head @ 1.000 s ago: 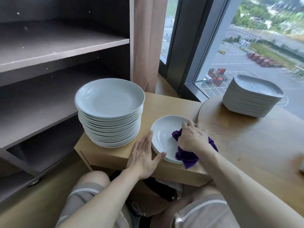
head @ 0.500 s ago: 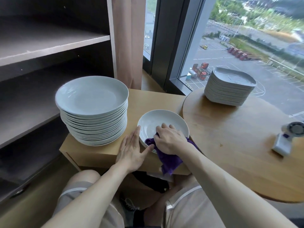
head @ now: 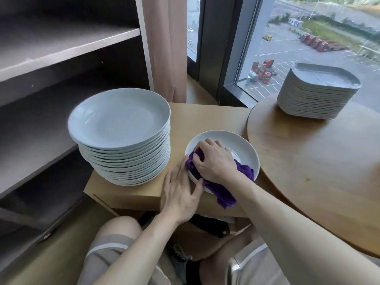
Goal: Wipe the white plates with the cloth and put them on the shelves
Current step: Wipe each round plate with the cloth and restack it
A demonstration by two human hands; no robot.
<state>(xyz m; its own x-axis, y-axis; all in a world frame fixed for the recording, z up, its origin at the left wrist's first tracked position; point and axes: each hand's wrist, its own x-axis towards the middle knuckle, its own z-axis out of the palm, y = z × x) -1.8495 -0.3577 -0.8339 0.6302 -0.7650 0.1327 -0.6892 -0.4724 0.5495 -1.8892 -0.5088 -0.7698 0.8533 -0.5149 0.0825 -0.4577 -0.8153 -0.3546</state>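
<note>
A small stack of white plates (head: 244, 148) lies on a low wooden cabinet (head: 207, 118). My right hand (head: 213, 161) presses a purple cloth (head: 218, 188) into the top plate; part of the cloth hangs over the plate's near rim. My left hand (head: 181, 192) lies flat with its fingers apart against the left rim of that stack. A tall stack of larger white plates (head: 121, 136) stands to the left on the same cabinet. The dark shelves (head: 61, 44) at the far left hold nothing.
A stack of squarish grey-white plates (head: 316, 91) stands at the back of a round wooden table (head: 320, 165) on the right. A curtain (head: 164, 44) and a window (head: 308, 38) are behind. My knees are below the cabinet's front edge.
My right hand has slid the cloth from the plate's near edge towards its middle. The left hand stays at the rim. The camera has shifted.
</note>
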